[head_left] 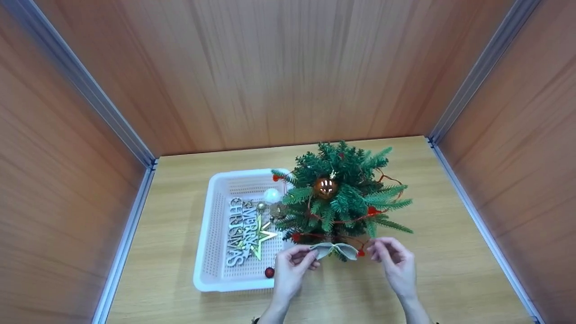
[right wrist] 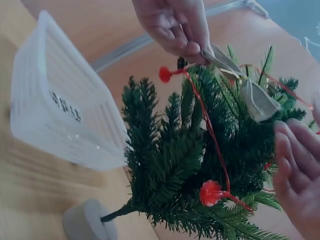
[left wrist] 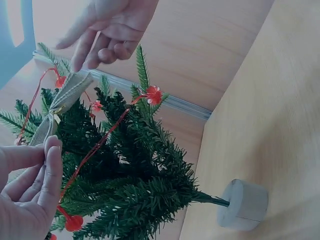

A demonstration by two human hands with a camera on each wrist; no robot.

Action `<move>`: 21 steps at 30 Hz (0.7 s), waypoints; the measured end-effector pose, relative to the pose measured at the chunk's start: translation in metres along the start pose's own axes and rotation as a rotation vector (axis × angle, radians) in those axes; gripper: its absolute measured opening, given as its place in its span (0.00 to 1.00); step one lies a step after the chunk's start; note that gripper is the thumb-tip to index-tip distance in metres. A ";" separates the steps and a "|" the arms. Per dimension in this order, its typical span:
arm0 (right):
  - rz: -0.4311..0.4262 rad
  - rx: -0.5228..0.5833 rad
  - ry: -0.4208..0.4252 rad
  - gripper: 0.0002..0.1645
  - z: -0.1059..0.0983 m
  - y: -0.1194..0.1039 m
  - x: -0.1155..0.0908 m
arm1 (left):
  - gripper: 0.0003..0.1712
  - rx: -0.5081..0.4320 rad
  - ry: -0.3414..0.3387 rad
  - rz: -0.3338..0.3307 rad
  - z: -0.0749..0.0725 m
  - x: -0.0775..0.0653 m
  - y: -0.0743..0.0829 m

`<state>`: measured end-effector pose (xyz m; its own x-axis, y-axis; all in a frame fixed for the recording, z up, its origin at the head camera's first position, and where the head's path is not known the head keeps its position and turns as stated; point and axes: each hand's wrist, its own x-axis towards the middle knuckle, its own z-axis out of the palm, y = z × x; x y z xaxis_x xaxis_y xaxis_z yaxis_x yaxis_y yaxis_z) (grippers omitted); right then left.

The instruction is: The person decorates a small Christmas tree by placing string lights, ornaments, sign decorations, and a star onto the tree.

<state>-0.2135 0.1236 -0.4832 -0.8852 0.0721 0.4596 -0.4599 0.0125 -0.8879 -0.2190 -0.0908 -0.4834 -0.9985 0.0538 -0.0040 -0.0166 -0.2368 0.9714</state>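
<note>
A grey-beige fabric bow (head_left: pixel 346 251) with a small gold-coloured tie at its middle is at the front of a small green artificial Christmas tree (head_left: pixel 348 204). My left hand (head_left: pixel 290 269) pinches the bow's left end between thumb and fingers. Just off the bow's other end is my right hand (head_left: pixel 398 265), with loosely bent fingers and nothing visible between them. In the right wrist view, a small gap separates those fingertips from the bow (right wrist: pixel 259 102). A red string garland (left wrist: pixel 95 147) with red pieces winds round the branches. One shiny copper ball (head_left: pixel 325 188) hangs on the tree.
Left of the tree stands a white plastic basket (head_left: pixel 204 252). It holds Merry Christmas lettering (head_left: pixel 236 234), a yellow-green star (head_left: pixel 258 240), a white ball (head_left: pixel 272 195) and a dark red ball (head_left: pixel 269 272). The tree has a round grey base (left wrist: pixel 243 205). Wooden panels enclose the table.
</note>
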 end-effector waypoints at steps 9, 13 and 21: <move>-0.201 -0.387 0.090 0.14 0.017 0.003 0.007 | 0.09 -0.043 0.037 0.041 0.010 0.009 0.001; -0.268 -0.371 0.113 0.15 0.018 0.009 0.003 | 0.07 -0.032 0.039 0.065 0.024 0.013 0.005; -0.246 -0.385 0.159 0.15 0.021 0.018 -0.009 | 0.04 0.043 0.063 0.121 0.050 0.019 0.017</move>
<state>-0.2154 0.1026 -0.5028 -0.7177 0.1721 0.6747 -0.5688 0.4141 -0.7107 -0.2355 -0.0449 -0.4548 -0.9944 -0.0337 0.1001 0.1048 -0.1956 0.9751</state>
